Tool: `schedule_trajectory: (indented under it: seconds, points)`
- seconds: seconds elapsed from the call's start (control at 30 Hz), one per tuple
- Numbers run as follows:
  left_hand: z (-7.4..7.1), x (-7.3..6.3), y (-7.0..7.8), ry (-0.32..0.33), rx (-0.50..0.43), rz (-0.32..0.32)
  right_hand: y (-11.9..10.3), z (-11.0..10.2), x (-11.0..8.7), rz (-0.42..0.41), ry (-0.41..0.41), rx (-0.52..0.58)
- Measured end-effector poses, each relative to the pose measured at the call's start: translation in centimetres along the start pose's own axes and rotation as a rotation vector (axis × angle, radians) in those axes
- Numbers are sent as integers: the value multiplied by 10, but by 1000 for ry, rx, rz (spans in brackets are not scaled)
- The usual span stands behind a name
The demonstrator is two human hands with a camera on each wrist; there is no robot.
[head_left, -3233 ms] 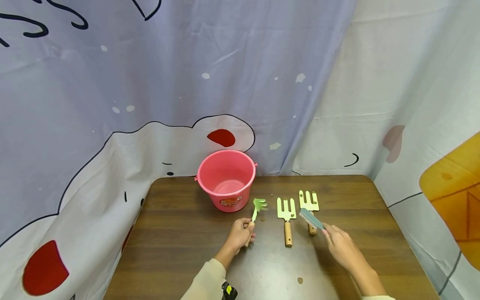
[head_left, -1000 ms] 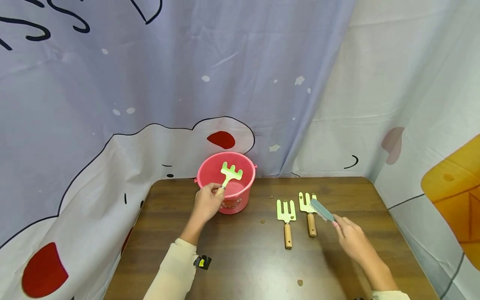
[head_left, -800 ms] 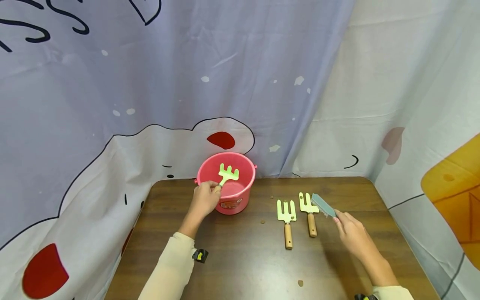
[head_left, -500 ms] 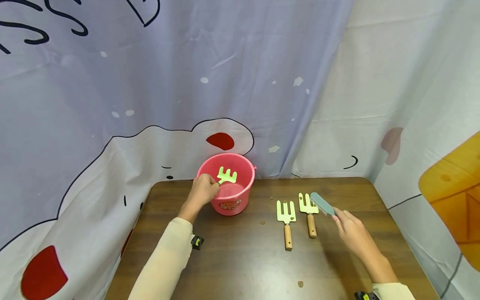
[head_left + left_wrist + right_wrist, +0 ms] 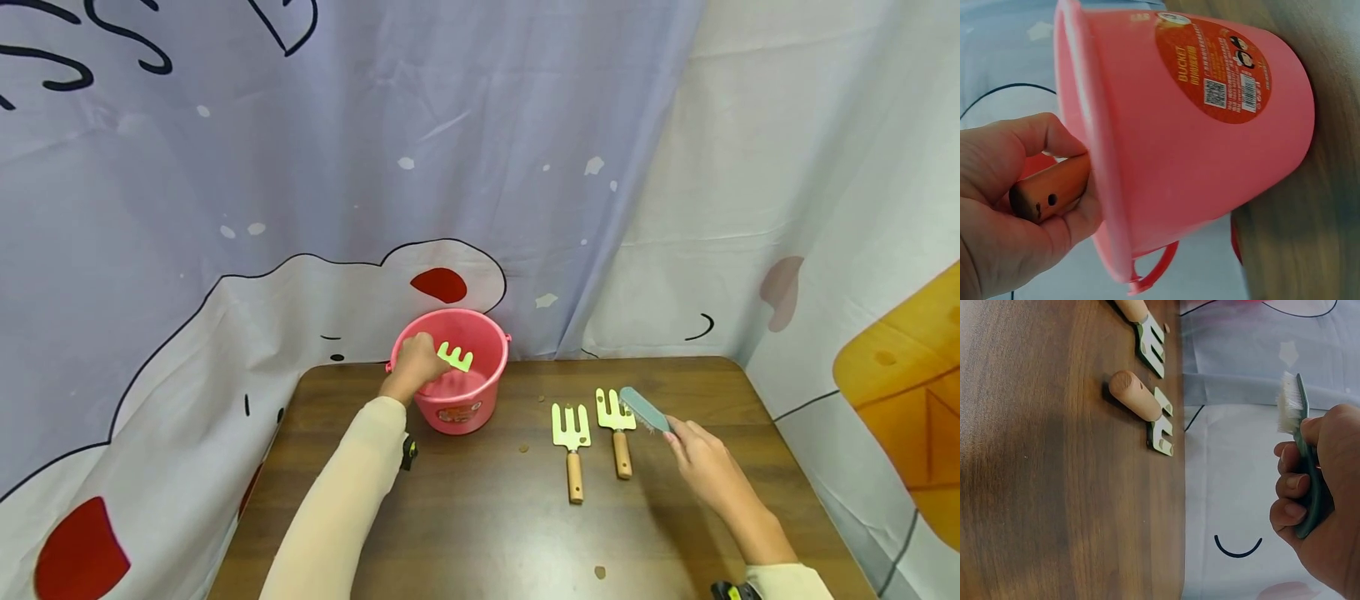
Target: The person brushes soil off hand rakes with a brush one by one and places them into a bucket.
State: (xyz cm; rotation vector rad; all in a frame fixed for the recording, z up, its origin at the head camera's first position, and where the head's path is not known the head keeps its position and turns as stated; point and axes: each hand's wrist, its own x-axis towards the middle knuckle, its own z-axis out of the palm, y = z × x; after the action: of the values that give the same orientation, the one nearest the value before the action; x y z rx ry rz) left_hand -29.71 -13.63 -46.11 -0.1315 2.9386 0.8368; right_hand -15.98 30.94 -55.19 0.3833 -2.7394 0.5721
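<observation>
At the mouth of a pink bucket (image 5: 459, 414), my left hand (image 5: 417, 363) grips a small garden rake by its wooden handle (image 5: 1060, 186). The rake's light green tines (image 5: 455, 357) show inside the bucket's opening in the head view. My right hand (image 5: 708, 467) holds a blue-green brush (image 5: 643, 408) by its handle, raised above the table; its white bristles (image 5: 1290, 405) show in the right wrist view. Left of and below the brush lie two garden forks with pale green heads and wooden handles, a nearer fork (image 5: 572, 450) and a farther fork (image 5: 617, 429).
All this stands on a brown wooden table (image 5: 480, 517). Small brown bits lie on it, one bit (image 5: 599, 572) near the front and another bit (image 5: 523, 448) by the bucket. A printed curtain (image 5: 337, 167) hangs behind the table's back edge.
My left hand has lifted the rake from the table, carried it left and away to the bucket, and lowered it into the opening. My right hand has drawn the brush slightly right.
</observation>
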Motion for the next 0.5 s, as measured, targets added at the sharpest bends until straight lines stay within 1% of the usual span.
schedule_trajectory:
  seconds: [0.2, 0.37, 0.43, 0.5]
  points:
    - [7, 14, -3, 28, -6, 4, 1, -2, 2, 1, -8, -4]
    - [12, 22, -9, 32, -6, -36, 2, -2, 1, 14, -36, 6]
    - [14, 23, -11, 20, -19, -54, 3, -1, 1, 21, -46, 6]
    - [16, 24, -13, 25, -21, -59, 3, -1, 0, 25, -54, 8]
